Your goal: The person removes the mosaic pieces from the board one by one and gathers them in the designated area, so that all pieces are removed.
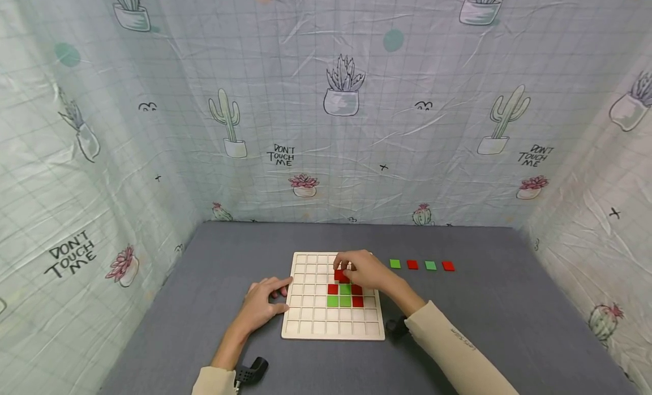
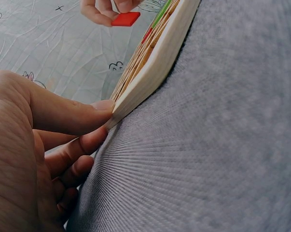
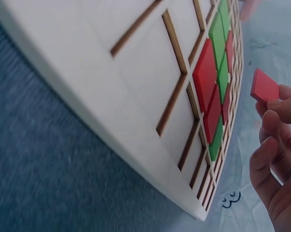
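The right hand (image 1: 363,269) pinches a red square tile (image 3: 266,87), which only the wrist views show clear of the pale wooden grid board (image 1: 307,314); the left hand (image 1: 258,304), unclenched, touches the board's left edge.

Light is soft, and the right wrist view bows the board (image 3: 140,92).

The bare left hand (image 1: 258,305) holds its thumb (image 1: 278,309) and index finger (image 1: 281,282) apart; the beige-sleeved right arm (image 1: 453,344) slants far and left, its bare right hand (image 1: 368,269) pinching.
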The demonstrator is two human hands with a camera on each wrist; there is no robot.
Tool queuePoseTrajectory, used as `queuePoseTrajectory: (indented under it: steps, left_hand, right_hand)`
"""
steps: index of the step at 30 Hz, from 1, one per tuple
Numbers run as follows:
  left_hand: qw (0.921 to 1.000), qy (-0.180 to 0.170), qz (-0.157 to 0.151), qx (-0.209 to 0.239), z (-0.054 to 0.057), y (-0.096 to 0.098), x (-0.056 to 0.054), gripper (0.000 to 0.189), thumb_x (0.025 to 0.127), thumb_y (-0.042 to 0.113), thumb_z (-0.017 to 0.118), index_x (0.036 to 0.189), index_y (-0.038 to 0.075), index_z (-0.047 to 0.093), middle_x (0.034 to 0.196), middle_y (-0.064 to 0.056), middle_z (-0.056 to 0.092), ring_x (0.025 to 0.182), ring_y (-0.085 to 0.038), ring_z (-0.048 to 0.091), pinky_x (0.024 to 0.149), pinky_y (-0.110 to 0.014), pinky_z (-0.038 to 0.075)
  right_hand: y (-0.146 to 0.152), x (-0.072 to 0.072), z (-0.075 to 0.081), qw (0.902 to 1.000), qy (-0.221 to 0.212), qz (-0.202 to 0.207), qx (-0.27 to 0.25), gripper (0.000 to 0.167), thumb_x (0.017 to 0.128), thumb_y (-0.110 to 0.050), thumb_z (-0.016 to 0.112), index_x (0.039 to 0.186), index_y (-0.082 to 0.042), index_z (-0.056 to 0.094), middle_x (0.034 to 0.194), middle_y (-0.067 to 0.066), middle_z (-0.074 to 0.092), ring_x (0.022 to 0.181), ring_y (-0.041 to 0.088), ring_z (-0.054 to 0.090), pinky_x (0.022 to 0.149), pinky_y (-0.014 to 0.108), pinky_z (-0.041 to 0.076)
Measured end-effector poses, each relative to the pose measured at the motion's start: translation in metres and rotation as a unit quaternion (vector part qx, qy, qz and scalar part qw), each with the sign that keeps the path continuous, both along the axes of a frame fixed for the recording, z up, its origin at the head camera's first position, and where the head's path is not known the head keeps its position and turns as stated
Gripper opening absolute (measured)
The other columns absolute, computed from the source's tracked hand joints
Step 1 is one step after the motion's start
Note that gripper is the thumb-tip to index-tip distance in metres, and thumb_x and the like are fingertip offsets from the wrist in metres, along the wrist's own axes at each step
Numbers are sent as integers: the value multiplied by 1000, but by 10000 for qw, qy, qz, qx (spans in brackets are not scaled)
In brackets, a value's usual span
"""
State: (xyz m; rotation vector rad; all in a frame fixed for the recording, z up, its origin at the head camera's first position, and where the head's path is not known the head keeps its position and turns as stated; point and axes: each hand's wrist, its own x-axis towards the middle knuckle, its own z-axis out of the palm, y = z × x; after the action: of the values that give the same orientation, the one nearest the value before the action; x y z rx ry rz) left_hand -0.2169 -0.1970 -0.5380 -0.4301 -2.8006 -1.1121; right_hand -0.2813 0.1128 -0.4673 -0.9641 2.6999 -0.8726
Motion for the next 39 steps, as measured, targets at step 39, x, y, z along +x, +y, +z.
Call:
queuePoseTrajectory:
  steps: [39]
  left_hand:
    - [10000,67,-27,-36,2,0,0,65,74,14,85,137,18,69,87,17,58,82,-3,47,87,-36,25]
  right_hand:
    - [88,13,0,9990,239,-361,-72,23,94,2,63,110,-11,73,99,5,73,67,6,57,65,26,49]
